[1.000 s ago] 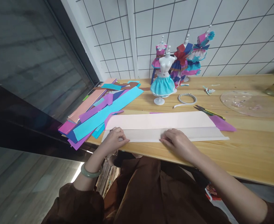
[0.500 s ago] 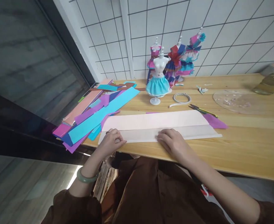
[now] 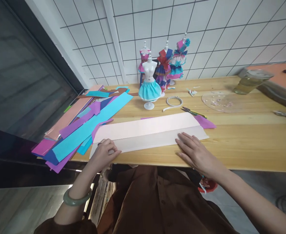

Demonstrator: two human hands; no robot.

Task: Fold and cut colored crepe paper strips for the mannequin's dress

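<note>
A long pale pink paper sheet (image 3: 148, 126) lies along the front of the table, with a whitish band (image 3: 152, 139) along its near side. My left hand (image 3: 105, 151) rests on the left end of that band, fingers curled and thumb close to the near edge. On its right part, my right hand (image 3: 194, 151) lies palm down, fingers stretched out and a little spread, with the thumb over bare wood. Purple paper (image 3: 203, 122) sticks out from under the sheet's right end, and black-and-yellow scissors (image 3: 194, 112) lie just behind it.
A white mannequin (image 3: 149, 72) in a turquoise skirt (image 3: 149, 91) stands behind the sheet, before several dressed ones. Coloured paper strips (image 3: 91, 125) pile at the left. A tape roll (image 3: 174, 101), a clear plate (image 3: 219, 101) and a jar (image 3: 251, 81) of liquid stand towards the right.
My right hand has slid right along the whitish band and its fingers have spread. My left hand stays at the sheet's left end. The view has turned rightward.
</note>
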